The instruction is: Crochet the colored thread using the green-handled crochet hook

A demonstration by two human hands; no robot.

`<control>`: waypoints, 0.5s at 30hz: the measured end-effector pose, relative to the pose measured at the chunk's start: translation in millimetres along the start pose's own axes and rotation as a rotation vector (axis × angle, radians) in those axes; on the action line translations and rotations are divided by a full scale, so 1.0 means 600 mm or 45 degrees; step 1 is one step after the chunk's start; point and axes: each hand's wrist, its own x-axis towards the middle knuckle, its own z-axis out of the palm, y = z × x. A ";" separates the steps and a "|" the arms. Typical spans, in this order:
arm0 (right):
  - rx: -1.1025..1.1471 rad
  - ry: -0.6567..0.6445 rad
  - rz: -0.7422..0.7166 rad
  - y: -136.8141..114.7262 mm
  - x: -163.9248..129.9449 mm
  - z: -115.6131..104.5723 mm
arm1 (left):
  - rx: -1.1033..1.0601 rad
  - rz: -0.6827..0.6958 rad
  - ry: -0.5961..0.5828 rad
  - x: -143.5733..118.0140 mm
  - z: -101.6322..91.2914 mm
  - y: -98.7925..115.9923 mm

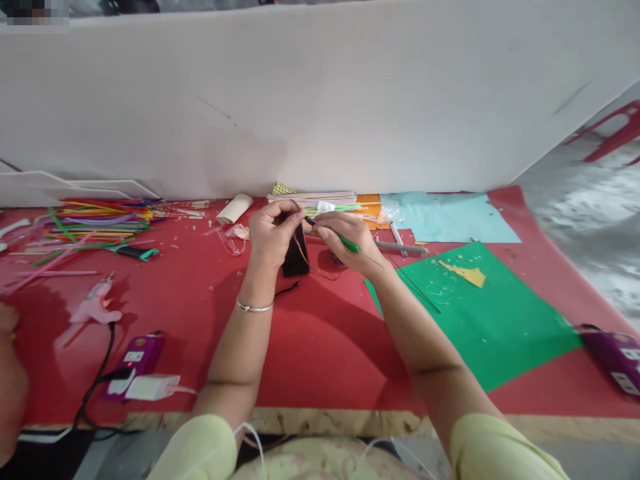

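My left hand [276,230] is closed, with thumb and forefinger pinching a thin dark strand whose kind I cannot make out. Close on its right, my right hand [353,241] is wrapped around a slim tool with a green handle [349,244]; the tool's dark tip reaches my left fingertips. Below and between the hands lies a black phone-like slab [296,259], partly covered by the left hand. Fine threads hang across it. Thin dark wires [417,291] stretch from near the right hand over a green sheet [500,320].
Coloured sticks [100,223], a box cutter [134,253], a pink glue gun [97,303] and a purple power strip [137,360] lie left. Another person's arm [11,373] is at the left edge. Light-blue sheet [450,217] and marker [399,238] lie back right. A white board [320,100] stands behind.
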 end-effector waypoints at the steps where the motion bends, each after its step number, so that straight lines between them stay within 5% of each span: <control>1: -0.019 0.005 -0.009 0.002 -0.002 0.001 | 0.017 0.021 0.010 0.000 0.000 -0.001; 10: -0.137 0.058 -0.028 0.008 -0.006 -0.001 | -0.004 -0.036 -0.140 0.002 -0.003 -0.009; 15: -0.291 -0.012 -0.092 0.004 -0.003 -0.002 | 0.171 0.068 -0.081 -0.001 -0.004 -0.013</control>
